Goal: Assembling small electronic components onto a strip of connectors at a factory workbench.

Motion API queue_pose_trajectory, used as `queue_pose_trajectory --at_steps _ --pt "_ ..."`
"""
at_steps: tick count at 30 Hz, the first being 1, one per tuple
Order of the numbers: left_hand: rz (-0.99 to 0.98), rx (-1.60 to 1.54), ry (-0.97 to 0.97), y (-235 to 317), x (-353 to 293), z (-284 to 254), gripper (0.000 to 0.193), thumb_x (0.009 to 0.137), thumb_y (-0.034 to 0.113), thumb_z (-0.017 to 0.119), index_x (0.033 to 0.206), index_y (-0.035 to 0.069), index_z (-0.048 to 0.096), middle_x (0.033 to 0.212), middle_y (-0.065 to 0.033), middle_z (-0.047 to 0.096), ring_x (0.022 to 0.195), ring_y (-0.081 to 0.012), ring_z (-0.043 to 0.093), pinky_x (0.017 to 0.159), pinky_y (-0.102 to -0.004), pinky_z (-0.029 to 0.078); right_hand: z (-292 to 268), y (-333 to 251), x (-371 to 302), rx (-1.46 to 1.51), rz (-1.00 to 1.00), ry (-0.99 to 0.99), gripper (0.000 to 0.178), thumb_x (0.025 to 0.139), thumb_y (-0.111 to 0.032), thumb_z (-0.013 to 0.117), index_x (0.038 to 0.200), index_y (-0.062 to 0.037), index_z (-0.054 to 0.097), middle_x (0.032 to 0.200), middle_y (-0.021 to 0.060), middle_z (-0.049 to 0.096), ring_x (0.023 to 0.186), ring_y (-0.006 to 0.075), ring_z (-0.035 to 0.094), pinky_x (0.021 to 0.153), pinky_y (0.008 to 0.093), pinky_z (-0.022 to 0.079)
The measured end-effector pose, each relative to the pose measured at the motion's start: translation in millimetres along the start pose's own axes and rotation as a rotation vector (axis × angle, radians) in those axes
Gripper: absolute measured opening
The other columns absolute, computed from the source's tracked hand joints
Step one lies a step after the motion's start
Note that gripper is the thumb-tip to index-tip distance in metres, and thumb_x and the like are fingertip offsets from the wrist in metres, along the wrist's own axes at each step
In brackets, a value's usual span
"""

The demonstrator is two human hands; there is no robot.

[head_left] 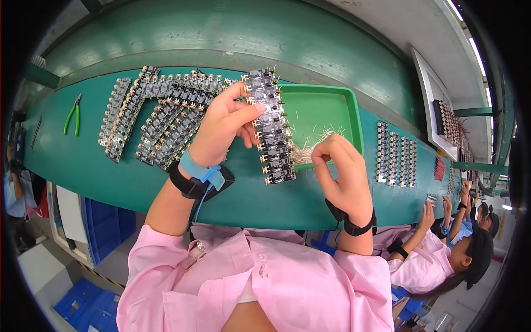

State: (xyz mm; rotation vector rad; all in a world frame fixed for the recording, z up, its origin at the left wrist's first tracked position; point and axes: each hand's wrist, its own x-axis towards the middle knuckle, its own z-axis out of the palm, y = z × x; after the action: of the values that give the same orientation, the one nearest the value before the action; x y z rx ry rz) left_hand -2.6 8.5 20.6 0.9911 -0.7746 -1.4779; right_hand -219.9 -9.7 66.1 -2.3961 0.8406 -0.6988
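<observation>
My left hand (pixel 229 119) grips a long circuit board strip (pixel 271 133) by its left edge, thumb across its face. The strip is held up over the bench, tilted slightly, with small brass-coloured parts along both long edges. To its right my right hand (pixel 343 166) is closed, thumb and forefinger pinched near the front of a green tray (pixel 358 113). Whatever sits between those fingertips is too small to make out. In the tray lies a pile of thin pale pins (pixel 304 155), partly hidden behind the strip and my right hand.
More circuit board strips (pixel 177 124) are heaped on the green bench (pixel 66 155) to the left, beside green-handled pliers (pixel 72 116). Several strips (pixel 396 155) stand in a row right of the tray. Co-workers (pixel 431 254) sit farther along the bench at right.
</observation>
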Motion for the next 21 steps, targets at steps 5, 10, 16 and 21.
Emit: queue_pose_trajectory --at_steps 5,10,16,21 --pt "0.021 -0.003 -0.004 1.5 -1.0 0.6 0.018 0.082 0.013 0.056 0.096 0.003 0.048 0.066 -0.0053 0.056 0.048 -0.0122 0.057 0.039 -0.0204 0.042 -3.1 -7.2 -2.6 -0.071 -0.088 -0.074 0.016 0.064 0.011 0.055 0.075 0.0014 0.049 0.069 0.0106 0.048 0.061 0.0255 0.048 0.054 0.0312 0.039" --pt "0.029 -0.011 -0.012 0.1 -0.5 -0.4 0.019 0.083 0.014 0.056 0.096 0.003 0.049 0.067 -0.0056 0.057 0.048 -0.0120 0.057 0.039 -0.0202 0.042 -2.4 -10.2 -3.0 -0.074 -0.128 -0.089 0.016 0.064 0.011 0.055 0.074 0.0014 0.049 0.069 0.0106 0.048 0.061 0.0263 0.048 0.054 0.0321 0.039" --pt "0.027 0.004 -0.003 0.4 0.4 -1.8 0.018 0.082 0.014 0.057 0.095 0.004 0.049 0.065 -0.0051 0.056 0.048 -0.0120 0.056 0.039 -0.0202 0.042 -0.3 -8.4 -4.7 -0.095 -0.146 -0.099 0.016 0.064 0.011 0.056 0.075 0.0014 0.049 0.069 0.0105 0.048 0.061 0.0265 0.048 0.054 0.0330 0.039" --pt "0.023 0.010 0.007 0.2 0.1 -1.3 0.018 0.082 0.014 0.057 0.094 0.004 0.048 0.063 -0.0045 0.054 0.047 -0.0120 0.056 0.039 -0.0205 0.042 0.0 -9.4 -4.0 -0.098 -0.153 -0.111 0.016 0.063 0.011 0.056 0.075 0.0012 0.049 0.069 0.0105 0.048 0.061 0.0264 0.048 0.054 0.0334 0.039"
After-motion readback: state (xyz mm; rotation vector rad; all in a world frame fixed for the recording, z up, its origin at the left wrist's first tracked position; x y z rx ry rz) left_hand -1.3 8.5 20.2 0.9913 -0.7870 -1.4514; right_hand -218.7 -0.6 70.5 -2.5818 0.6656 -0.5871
